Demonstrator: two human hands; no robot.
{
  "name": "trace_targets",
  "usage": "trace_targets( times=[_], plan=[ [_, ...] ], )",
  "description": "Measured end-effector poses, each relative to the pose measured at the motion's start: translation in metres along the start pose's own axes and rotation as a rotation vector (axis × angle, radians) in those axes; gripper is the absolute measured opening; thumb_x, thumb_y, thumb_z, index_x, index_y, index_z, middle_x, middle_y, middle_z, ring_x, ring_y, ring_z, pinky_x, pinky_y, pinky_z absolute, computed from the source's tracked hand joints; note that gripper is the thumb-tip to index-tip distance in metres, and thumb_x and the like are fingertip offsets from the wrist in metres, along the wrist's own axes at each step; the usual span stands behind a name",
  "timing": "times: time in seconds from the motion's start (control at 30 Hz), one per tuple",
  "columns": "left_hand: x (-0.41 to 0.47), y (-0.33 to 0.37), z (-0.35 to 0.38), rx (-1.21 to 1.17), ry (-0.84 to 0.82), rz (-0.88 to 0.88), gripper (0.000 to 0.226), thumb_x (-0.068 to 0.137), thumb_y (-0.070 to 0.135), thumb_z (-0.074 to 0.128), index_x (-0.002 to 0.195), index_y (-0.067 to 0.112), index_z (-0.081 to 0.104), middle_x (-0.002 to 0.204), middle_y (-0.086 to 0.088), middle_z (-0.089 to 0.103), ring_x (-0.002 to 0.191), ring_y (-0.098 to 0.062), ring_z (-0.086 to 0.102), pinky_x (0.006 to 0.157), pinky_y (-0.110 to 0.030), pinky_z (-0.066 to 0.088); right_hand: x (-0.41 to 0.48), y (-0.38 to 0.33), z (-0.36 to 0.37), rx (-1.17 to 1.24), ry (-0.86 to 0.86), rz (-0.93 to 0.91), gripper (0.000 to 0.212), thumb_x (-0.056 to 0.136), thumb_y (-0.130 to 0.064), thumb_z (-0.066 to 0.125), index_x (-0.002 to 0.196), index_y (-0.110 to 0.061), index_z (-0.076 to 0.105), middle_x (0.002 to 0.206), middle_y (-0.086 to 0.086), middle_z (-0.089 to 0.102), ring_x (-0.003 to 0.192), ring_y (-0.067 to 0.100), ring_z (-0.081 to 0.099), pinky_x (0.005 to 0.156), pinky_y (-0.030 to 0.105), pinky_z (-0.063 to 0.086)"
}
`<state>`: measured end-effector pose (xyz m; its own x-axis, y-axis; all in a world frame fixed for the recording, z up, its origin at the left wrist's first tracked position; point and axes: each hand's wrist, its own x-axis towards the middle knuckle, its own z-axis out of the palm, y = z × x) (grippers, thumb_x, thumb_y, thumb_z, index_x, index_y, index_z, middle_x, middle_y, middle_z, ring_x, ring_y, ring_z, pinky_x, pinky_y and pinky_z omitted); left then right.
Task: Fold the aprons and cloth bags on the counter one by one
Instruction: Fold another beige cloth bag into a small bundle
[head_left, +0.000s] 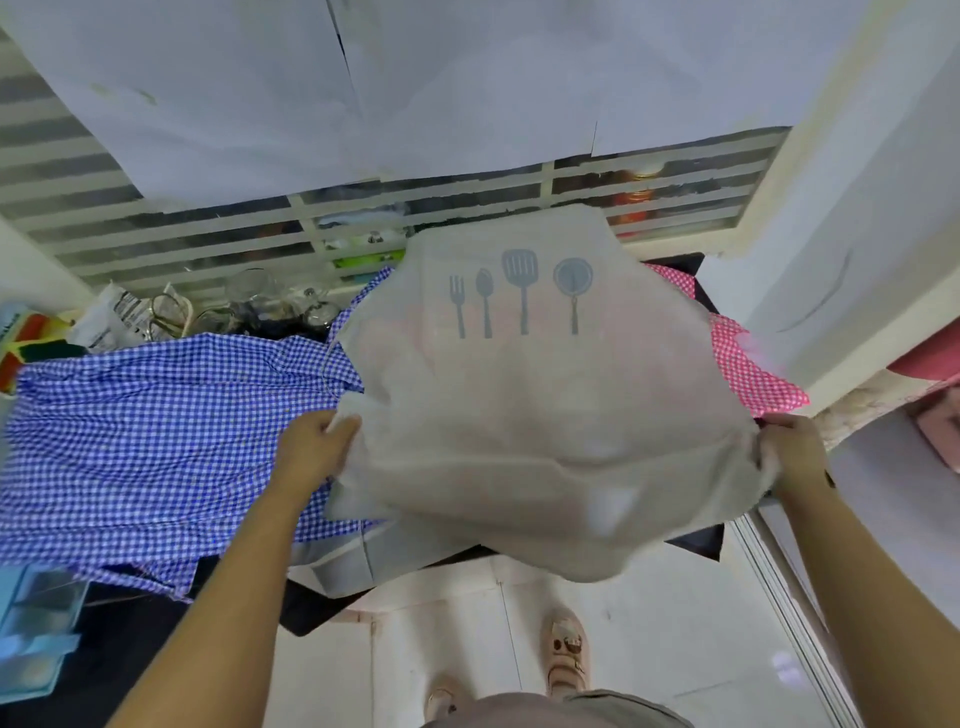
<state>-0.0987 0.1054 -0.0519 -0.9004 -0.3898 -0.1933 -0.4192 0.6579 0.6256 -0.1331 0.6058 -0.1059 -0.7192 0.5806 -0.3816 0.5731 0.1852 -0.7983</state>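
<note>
The beige apron (519, 415) hides most of the dark counter (696, 540) and parts of a blue checked cloth (156, 431) and a pink checked cloth (743, 364); whether those are aprons or bags is unclear. Both arms reach forward, well apart. The left hand (311, 447) grips the apron's left edge and the right hand (795, 452) bunches its right edge. The apron is spread over the counter's right part, its near edge sagging, printed with grey utensils.

One apron (519, 415), one blue cloth (145, 441), one pink cloth (748, 374)
</note>
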Motion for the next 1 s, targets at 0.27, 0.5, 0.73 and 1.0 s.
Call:
trace_targets(
  times=[0.27, 0.5, 0.73, 1.0],
  plan=[
    [-0.019, -0.015, 0.039, -0.109, -0.139, -0.3, 0.043, 0.098, 0.018, 0.041, 0.057, 0.003, 0.042, 0.062, -0.015, 0.046, 0.058, -0.023, 0.043, 0.061, -0.033, 0.031, -0.055, 0.005, 0.036, -0.191, -0.055, -0.052, 0.069, 0.081, -0.025, 0.075, 0.136, -0.002, 0.04, 0.138, 0.022, 0.04, 0.117, 0.038, 0.048, 0.095, 0.043, 0.04],
    [-0.039, -0.03, 0.042, -0.095, 0.209, -0.259, 0.042, 0.094, 0.017, 0.055, 0.126, -0.007, 0.043, 0.123, -0.024, 0.052, 0.112, -0.038, 0.05, 0.089, -0.039, 0.038, -0.09, 0.085, 0.033, 0.091, 0.367, 0.268, 0.089, 0.08, -0.03, 0.076, 0.148, -0.01, 0.023, 0.153, 0.018, 0.017, 0.138, 0.037, 0.026, 0.112, 0.047, 0.028],
    [-0.077, -0.027, 0.091, 0.515, 0.002, 0.492, 0.089, 0.063, 0.009, 0.082, 0.141, 0.005, 0.04, 0.146, -0.025, 0.039, 0.131, -0.045, 0.041, 0.098, -0.064, 0.034, -0.144, 0.131, 0.078, 0.376, 0.035, 0.589, 0.086, 0.083, -0.014, 0.073, 0.15, -0.008, 0.02, 0.13, 0.021, 0.047, 0.118, 0.036, 0.05, 0.103, 0.045, 0.039],
    [-0.103, -0.068, 0.121, 0.664, -0.588, 0.257, 0.096, 0.092, 0.047, 0.053, 0.146, 0.032, -0.024, 0.153, 0.001, -0.034, 0.143, -0.035, -0.021, 0.108, -0.068, 0.006, -0.195, 0.139, 0.158, 0.448, -0.467, 0.635, 0.075, 0.081, -0.025, 0.074, 0.141, 0.002, 0.037, 0.116, 0.019, 0.044, 0.114, 0.04, 0.051, 0.079, 0.042, 0.052]
  ],
)
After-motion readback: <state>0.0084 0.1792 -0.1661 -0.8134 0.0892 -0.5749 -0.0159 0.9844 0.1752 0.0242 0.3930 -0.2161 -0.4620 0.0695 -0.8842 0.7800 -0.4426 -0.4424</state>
